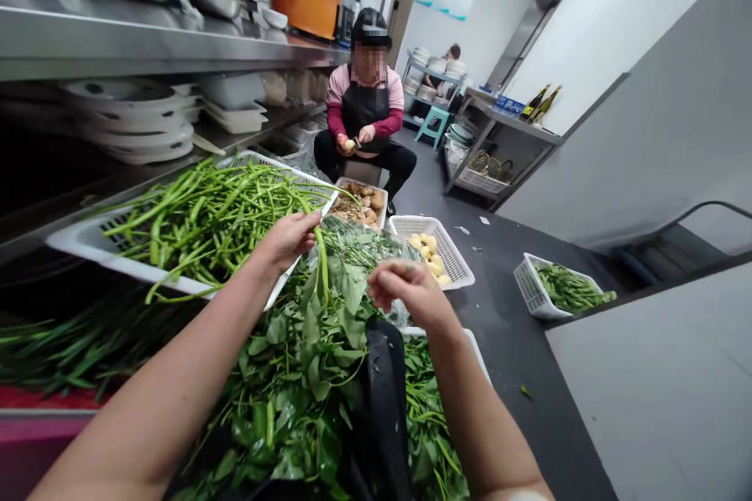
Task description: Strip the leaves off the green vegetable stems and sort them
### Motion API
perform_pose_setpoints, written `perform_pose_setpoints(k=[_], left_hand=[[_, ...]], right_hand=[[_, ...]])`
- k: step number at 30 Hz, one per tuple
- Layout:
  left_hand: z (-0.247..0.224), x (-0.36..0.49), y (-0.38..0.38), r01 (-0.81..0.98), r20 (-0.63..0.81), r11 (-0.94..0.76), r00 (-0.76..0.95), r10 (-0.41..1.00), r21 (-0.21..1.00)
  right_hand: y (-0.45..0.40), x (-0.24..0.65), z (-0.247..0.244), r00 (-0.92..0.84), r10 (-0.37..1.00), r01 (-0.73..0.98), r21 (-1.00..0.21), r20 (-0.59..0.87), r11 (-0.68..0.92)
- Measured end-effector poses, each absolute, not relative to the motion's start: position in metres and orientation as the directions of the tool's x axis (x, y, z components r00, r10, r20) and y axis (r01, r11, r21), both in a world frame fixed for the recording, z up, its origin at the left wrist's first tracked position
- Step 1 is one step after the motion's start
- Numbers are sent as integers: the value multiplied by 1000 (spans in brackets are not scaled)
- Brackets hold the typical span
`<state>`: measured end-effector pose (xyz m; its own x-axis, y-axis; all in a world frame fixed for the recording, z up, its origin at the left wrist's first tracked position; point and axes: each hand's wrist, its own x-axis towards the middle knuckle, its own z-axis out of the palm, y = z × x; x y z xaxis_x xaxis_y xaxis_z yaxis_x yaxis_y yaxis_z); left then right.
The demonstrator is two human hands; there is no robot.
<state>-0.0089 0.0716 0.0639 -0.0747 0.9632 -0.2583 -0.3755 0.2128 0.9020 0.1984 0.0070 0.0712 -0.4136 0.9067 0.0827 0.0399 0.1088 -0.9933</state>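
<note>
Green and limp, a long stem (322, 266) hung from the left hand (292, 237), which was pinched shut on its top beside the near corner of a white slotted basket (88, 239) piled with stripped stalks. The right hand (411, 290) hovered apart, fingers loosely curled; whether it held anything, I could not tell. Soft, broad leaves (305, 383) heaped below. Such slick, bendy stems might slip or snap under a hard pull.

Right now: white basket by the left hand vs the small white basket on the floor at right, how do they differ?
The big basket sits raised beside the left hand, heaped with long bare stems. The small basket lies on the floor, apart, with far fewer greens. Both are white, slotted, and hold green vegetables.
</note>
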Motion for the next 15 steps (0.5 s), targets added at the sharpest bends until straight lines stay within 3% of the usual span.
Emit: perform_pose_setpoints(k=[5,11,15], left_hand=[[64,-3,66,-441,-305,247,-65,950,863],[68,1,60,-486,-361,287,-63,930,825],[69,5,59,-489,-376,290,-85,923,823]], right_hand=[[-21,179,50,-318,926,191,-943,203,272],[-10,163,32,-332,936,85,-984,119,155],[-18,160,32,-175,937,336,-877,301,344]])
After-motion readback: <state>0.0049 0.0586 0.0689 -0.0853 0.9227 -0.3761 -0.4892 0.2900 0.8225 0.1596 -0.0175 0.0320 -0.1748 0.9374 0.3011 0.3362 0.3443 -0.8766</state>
